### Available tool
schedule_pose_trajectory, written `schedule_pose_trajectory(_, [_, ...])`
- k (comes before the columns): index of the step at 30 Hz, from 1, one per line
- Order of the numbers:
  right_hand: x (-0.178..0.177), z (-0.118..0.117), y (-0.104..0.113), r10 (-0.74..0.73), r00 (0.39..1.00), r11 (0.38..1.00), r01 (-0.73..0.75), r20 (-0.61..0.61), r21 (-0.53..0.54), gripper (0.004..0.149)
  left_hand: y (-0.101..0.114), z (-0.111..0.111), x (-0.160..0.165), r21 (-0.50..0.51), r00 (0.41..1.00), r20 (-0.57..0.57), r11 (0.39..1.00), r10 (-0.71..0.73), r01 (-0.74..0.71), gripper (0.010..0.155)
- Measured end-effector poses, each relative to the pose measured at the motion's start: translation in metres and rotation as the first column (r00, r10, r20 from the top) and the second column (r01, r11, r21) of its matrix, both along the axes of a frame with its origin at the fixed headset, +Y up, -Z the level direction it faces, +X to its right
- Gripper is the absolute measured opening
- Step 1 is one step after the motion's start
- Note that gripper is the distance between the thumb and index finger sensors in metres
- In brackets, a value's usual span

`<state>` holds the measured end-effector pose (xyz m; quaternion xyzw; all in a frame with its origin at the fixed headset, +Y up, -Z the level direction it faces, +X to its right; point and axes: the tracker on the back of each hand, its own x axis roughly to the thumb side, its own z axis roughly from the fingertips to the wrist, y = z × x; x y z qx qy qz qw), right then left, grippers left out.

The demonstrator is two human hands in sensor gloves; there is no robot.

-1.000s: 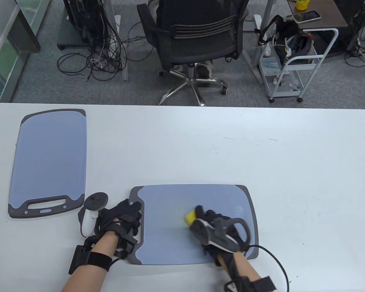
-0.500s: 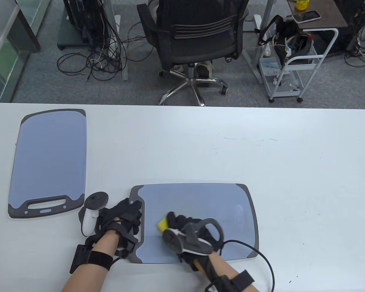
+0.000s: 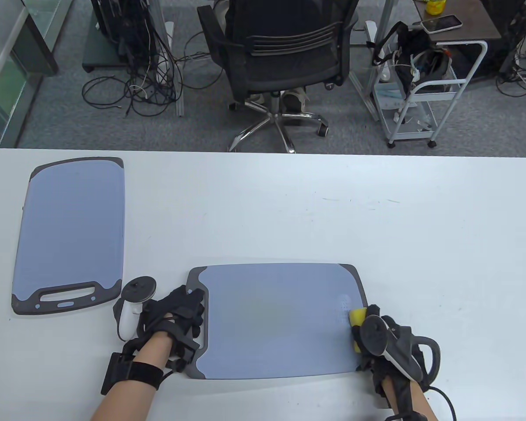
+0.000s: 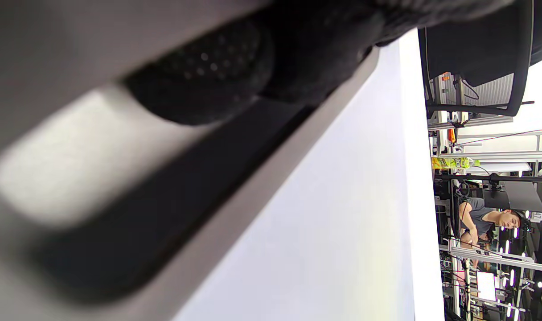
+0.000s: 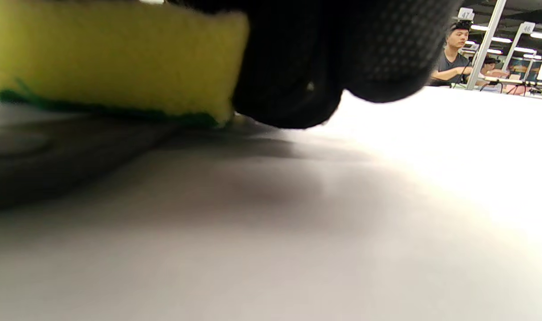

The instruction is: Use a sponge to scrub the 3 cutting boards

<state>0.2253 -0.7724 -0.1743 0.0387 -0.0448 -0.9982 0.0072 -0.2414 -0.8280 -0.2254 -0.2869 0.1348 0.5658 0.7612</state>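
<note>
Since half a second ago the right hand point(image 3: 379, 335) has swept the yellow sponge with a green scouring underside point(image 3: 357, 316) from the board's near middle to its right edge, fingers curled over it, pressing it on the dark rim. The blue-grey plastic cutting board with a charcoal border point(image 3: 276, 320) lies near the white table's point(image 3: 421, 245) front edge, left hand point(image 3: 175, 318) flat on its left end, fingers straight. A matching second cutting board with a slot handle point(image 3: 70, 232) lies well apart, far left; readable writing: "47" on a background sign in the right wrist view.
</note>
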Motion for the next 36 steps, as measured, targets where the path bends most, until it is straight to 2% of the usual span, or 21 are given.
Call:
schedule_pose_trajectory(1, [-0.011, -0.001, 0.000, 0.010, 1.000, 1.000, -0.010, -0.019, 0.012, 0.069, 0.000, 0.000, 0.000, -0.002, 1.000, 0.000, 1.000, 0.002, -0.002, 0.053])
schedule_pose_trajectory(2, [-0.033, -0.003, 0.002, 0.041, 0.993, 0.999, -0.038, -0.109, 0.028, 0.069, 0.000, 0.000, 0.000, -0.002, 1.000, 0.000, 1.000, 0.001, -0.001, 0.053])
schedule_pose_trajectory(3, [-0.068, -0.005, 0.003, 0.024, 0.967, 1.000, -0.019, -0.253, 0.021, 0.069, 0.000, 0.000, 0.000, -0.001, 1.000, 0.000, 1.000, 0.001, -0.001, 0.053])
schedule_pose_trajectory(4, [-0.089, -0.004, 0.005, 0.009, 0.955, 1.000, 0.000, -0.297, 0.030, 0.069, 0.000, 0.000, 0.000, 0.000, 1.000, 0.000, 1.000, 0.001, -0.001, 0.053])
schedule_pose_trajectory(6, [-0.169, 0.003, 0.008, -0.014, 0.870, 0.998, 0.039, -0.493, 0.041, 0.070, 0.000, 0.000, 0.000, -0.001, 1.000, -0.001, 1.000, 0.001, -0.001, 0.053])
schedule_pose_trajectory(10, [-0.268, 0.027, 0.012, 0.051, 0.717, 0.995, 0.023, -0.695, 0.097, 0.071, 0.000, 0.000, -0.001, -0.003, 1.000, -0.006, 1.000, 0.005, -0.005, 0.053])
schedule_pose_trajectory(12, [-0.277, 0.028, 0.013, 0.072, 0.718, 0.994, 0.003, -0.692, 0.107, 0.070, -0.001, 0.000, -0.001, -0.004, 1.000, -0.010, 1.000, 0.009, -0.009, 0.053])
schedule_pose_trajectory(14, [-0.257, 0.022, 0.013, 0.061, 0.748, 0.996, -0.005, -0.661, 0.087, 0.070, -0.001, 0.000, -0.001, -0.005, 1.000, -0.011, 1.000, 0.012, -0.012, 0.053])
schedule_pose_trajectory(16, [-0.216, 0.013, 0.011, 0.074, 0.810, 0.996, -0.035, -0.581, 0.079, 0.069, -0.001, 0.000, -0.001, -0.003, 1.000, -0.012, 1.000, 0.012, -0.012, 0.053])
schedule_pose_trajectory(19, [-0.122, 0.006, 0.006, 0.050, 0.918, 0.998, -0.033, -0.394, 0.050, 0.069, -0.002, 0.000, -0.001, 0.001, 1.000, -0.011, 1.000, 0.006, -0.006, 0.053])
schedule_pose_trajectory(20, [-0.081, 0.007, 0.003, 0.021, 0.958, 0.999, -0.011, -0.285, 0.039, 0.069, -0.002, 0.000, -0.001, 0.003, 1.000, -0.010, 1.000, 0.003, -0.003, 0.053])
schedule_pose_trajectory(22, [-0.020, 0.008, -0.001, -0.006, 0.994, 0.999, 0.010, -0.107, 0.037, 0.069, -0.002, -0.001, -0.001, 0.000, 1.000, -0.007, 1.000, 0.005, -0.005, 0.053])
schedule_pose_trajectory(24, [0.001, 0.008, 0.000, -0.005, 1.000, 1.000, 0.006, -0.027, 0.016, 0.069, -0.003, -0.002, -0.001, 0.002, 1.000, -0.004, 1.000, 0.000, 0.000, 0.053])
schedule_pose_trajectory(26, [-0.020, 0.006, 0.002, 0.014, 0.996, 1.000, -0.014, -0.087, 0.008, 0.070, -0.003, -0.003, -0.001, 0.001, 1.000, -0.002, 1.000, -0.001, 0.001, 0.053])
schedule_pose_trajectory(29, [-0.106, 0.005, 0.005, 0.007, 0.934, 0.999, 0.008, -0.357, 0.039, 0.070, -0.004, -0.002, -0.001, 0.003, 1.000, -0.003, 1.000, -0.003, 0.003, 0.053])
schedule_pose_trajectory(31, [-0.174, 0.012, 0.007, -0.008, 0.852, 0.998, 0.036, -0.524, 0.042, 0.071, -0.003, -0.002, -0.001, 0.005, 1.000, -0.004, 1.000, -0.004, 0.004, 0.053])
schedule_pose_trajectory(32, [-0.215, 0.020, 0.010, 0.022, 0.791, 0.998, 0.017, -0.611, 0.058, 0.071, -0.003, -0.002, -0.001, 0.007, 1.000, -0.004, 1.000, -0.006, 0.006, 0.053])
schedule_pose_trajectory(34, [-0.261, 0.032, 0.012, 0.060, 0.703, 0.996, 0.004, -0.708, 0.089, 0.071, -0.004, -0.002, -0.002, 0.005, 1.000, -0.007, 1.000, -0.001, 0.001, 0.053])
schedule_pose_trajectory(36, [-0.275, 0.036, 0.013, 0.085, 0.691, 0.994, -0.014, -0.718, 0.105, 0.071, -0.004, -0.002, -0.003, 0.004, 1.000, -0.010, 1.000, 0.003, -0.003, 0.053])
